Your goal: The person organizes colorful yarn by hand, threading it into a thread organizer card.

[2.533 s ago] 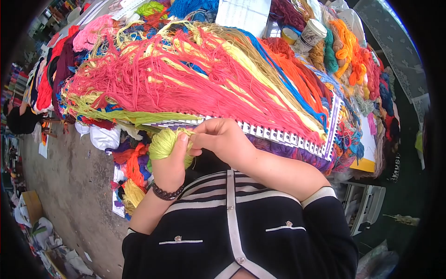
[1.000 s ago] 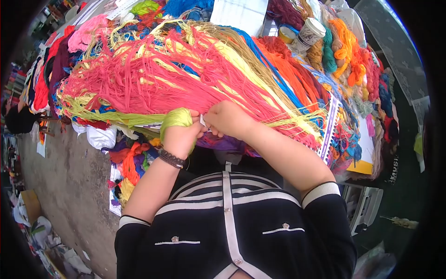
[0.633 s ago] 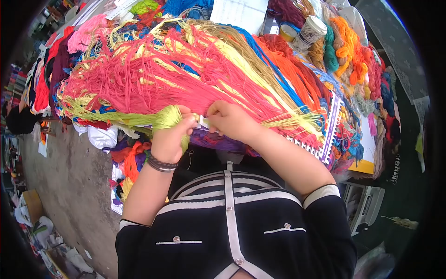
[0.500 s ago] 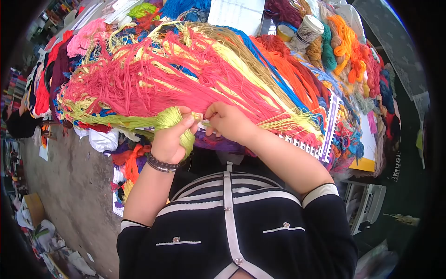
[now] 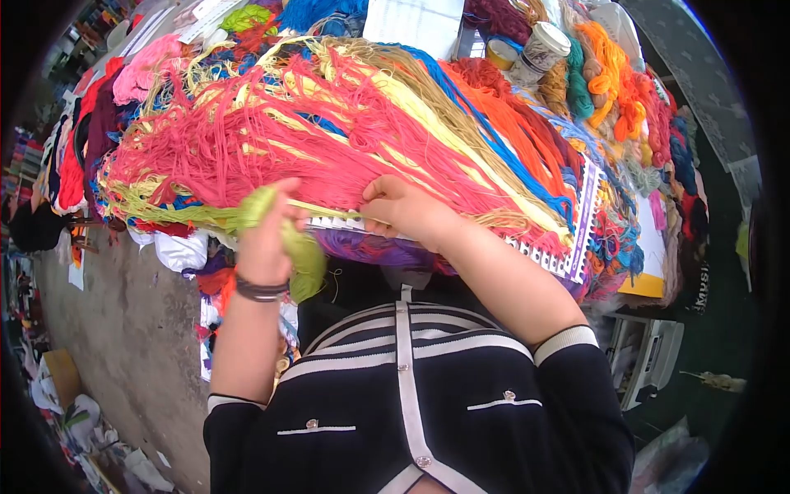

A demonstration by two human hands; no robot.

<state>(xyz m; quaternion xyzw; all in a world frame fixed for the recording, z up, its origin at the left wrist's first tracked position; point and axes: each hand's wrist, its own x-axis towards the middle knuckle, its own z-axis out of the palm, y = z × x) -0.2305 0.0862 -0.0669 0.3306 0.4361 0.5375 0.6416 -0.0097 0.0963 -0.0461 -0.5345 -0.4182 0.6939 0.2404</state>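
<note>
A skein of lime-green thread point(image 5: 306, 262) is looped around my left hand point(image 5: 267, 239), which is blurred by motion, with its fingers closed on the skein. Pale green strands point(image 5: 327, 211) stretch from it to my right hand point(image 5: 401, 210), whose fingertips are pinched on them at the near edge of a white card strip with holes point(image 5: 535, 253). Long pink threads point(image 5: 271, 165) spread over the heap just beyond both hands. Beside the pink run yellow threads point(image 5: 461, 156), blue threads point(image 5: 494, 119) and orange threads point(image 5: 514, 132). A purple-printed label point(image 5: 583, 216) marks the strip's right end.
White printed paper point(image 5: 414, 29) lies at the back, near a patterned cup point(image 5: 546, 49). Orange and teal skeins point(image 5: 607, 70) hang at the right. Below the heap are a white bundle point(image 5: 183, 249) and the concrete floor point(image 5: 136, 346). A grey-white box point(image 5: 646, 358) stands at lower right.
My left hand has moved left, away from my right hand, carrying the lime-green skein. Strands now stretch between the hands, which were close together before. My right hand has barely moved.
</note>
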